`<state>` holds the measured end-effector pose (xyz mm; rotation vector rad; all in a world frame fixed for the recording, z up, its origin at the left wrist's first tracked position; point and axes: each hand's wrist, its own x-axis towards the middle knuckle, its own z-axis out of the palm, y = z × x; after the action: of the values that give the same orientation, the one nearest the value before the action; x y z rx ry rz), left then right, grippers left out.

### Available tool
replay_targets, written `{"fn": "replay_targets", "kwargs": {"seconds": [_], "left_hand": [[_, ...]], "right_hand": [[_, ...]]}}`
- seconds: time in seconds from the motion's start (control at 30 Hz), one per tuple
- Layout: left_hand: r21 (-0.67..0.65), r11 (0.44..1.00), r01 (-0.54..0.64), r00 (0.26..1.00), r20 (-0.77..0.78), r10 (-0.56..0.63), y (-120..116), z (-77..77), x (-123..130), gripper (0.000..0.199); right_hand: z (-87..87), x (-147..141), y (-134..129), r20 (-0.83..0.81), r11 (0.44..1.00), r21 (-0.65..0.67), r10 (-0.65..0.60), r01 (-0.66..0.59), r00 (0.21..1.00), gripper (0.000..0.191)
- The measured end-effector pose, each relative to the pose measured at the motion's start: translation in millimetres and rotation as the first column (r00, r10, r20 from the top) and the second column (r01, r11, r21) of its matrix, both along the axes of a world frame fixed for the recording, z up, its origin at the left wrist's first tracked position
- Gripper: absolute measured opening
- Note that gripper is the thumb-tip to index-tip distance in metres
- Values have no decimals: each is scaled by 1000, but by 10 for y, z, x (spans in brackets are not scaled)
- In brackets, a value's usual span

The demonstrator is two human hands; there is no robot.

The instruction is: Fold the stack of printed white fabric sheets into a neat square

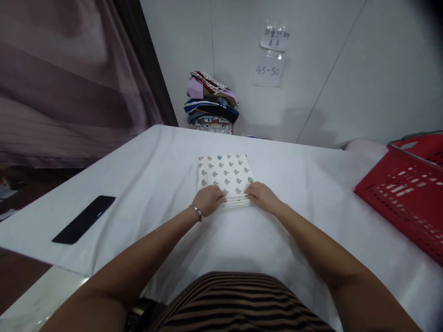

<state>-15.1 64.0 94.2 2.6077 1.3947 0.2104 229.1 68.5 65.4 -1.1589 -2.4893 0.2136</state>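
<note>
A folded white cloth [226, 171] with a grey mushroom-like print lies flat on the white-covered table [166, 166]. Its near edge shows several stacked layers. My left hand [208, 200], with a bracelet at the wrist, pinches the near left corner of the cloth. At the near right corner, my right hand [262, 195] has its fingers closed on the same edge. Both thumbs and fingertips touch the layers.
A black phone-like slab [84, 220] lies on the left of the table. At the right edge stands a red perforated basket [404, 193]. Behind the table rises a stack of folded clothes [212, 103] against the wall, beneath handwritten paper signs [268, 70]. A pinkish curtain [69, 83] hangs at left.
</note>
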Motion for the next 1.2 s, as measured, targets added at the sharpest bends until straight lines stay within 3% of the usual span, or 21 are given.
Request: {"fn": "replay_targets", "kwargs": {"seconds": [0.13, 0.3, 0.6, 0.83, 1.0, 1.2], "left_hand": [[-59, 997, -44, 998, 30, 46, 29, 12, -5, 21], [24, 1000, 15, 997, -73, -13, 1, 7, 6, 19], [124, 992, 29, 985, -171, -7, -20, 5, 59, 25], [213, 965, 150, 978, -178, -113, -107, -61, 6, 22], [207, 967, 146, 981, -157, -114, -123, -112, 1, 21], [161, 979, 129, 988, -101, -113, -134, -36, -16, 19]], "right_hand": [[39, 10, 13, -23, 999, -36, 23, -24, 999, 20], [59, 2, 0, 18, 999, -29, 31, -31, 999, 20], [108, -39, -57, 184, 998, 39, 41, -49, 982, 29], [69, 16, -108, 142, 996, 78, 26, -37, 990, 29], [20, 18, -103, 158, 993, 92, 52, -68, 986, 29], [4, 49, -95, 55, 993, 86, 70, -75, 996, 29]]}}
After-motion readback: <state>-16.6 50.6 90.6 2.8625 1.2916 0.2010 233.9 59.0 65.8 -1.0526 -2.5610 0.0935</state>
